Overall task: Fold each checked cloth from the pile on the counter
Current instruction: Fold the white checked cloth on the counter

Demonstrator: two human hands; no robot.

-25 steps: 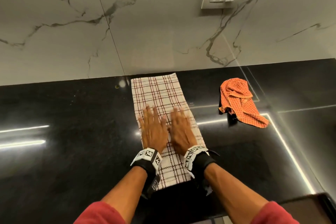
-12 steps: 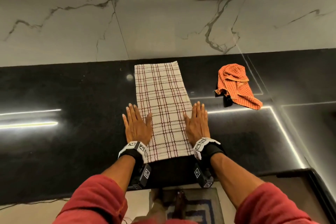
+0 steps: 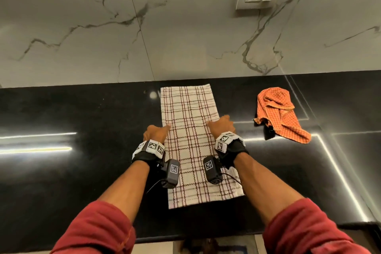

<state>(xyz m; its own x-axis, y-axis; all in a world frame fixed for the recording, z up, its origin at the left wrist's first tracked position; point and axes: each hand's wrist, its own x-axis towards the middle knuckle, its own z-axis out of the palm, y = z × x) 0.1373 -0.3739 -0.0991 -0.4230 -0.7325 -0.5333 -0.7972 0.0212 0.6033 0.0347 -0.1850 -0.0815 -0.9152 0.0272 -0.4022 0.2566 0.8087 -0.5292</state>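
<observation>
Glossy black counter (image 3: 61,171) meets a veined marble wall (image 3: 185,37).

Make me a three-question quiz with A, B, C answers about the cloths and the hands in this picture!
1. Where is the orange cloth?
A. right of the white checked cloth
B. on top of it
C. on the floor

2. How many cloths lie on the counter?
A. one
B. two
C. four

3. How does the orange cloth look?
A. neatly folded
B. hanging up
C. crumpled

Answers:
1 A, it lies apart on the right.
2 B, one white checked and one orange.
3 C, it is bunched and wrinkled, while the left hand and right hand are at the side edges of the flat white one.
</observation>
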